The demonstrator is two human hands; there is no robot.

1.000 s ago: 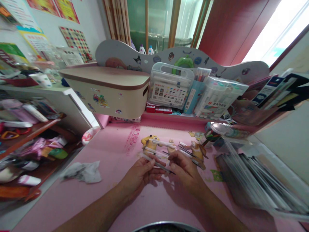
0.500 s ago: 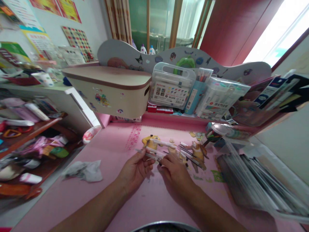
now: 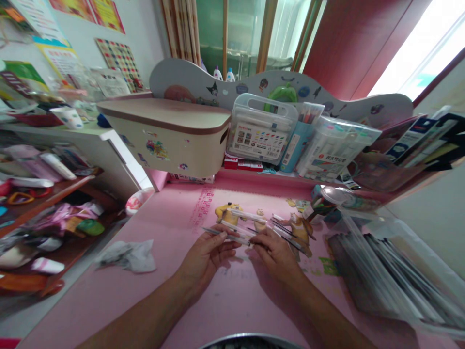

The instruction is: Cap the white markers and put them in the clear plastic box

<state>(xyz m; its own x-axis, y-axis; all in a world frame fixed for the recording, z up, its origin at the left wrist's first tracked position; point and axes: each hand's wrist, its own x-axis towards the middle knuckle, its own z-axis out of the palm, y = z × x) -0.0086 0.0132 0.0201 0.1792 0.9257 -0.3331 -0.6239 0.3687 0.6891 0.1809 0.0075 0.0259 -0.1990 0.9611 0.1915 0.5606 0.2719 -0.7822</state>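
Between my two hands lies a slim pen [image 3: 236, 238] with a clear barrel, held level above the pink desk. My left hand [image 3: 209, 257] pinches it between thumb and fingers, and a thin greyish end sticks out to the left. The fingers of my right hand [image 3: 274, 252] close on its right end. Just beyond my hands, clear pen barrels [image 3: 249, 215] and several thin dark sticks like refills [image 3: 288, 232] lie on the printed cartoon bears. Fingers hide part of the held pen.
An open clear plastic box [image 3: 399, 271] full of grey and dark sticks stands right. A crumpled white tissue [image 3: 136, 256] lies left. A metal bowl's rim [image 3: 250, 335] shows at the near edge. Behind are a lidded cream bin [image 3: 170, 145] and marker cases [image 3: 261, 135].
My right hand has shifted slightly right along the pen, leaving more of the barrel showing between my hands. The view has also moved a little.
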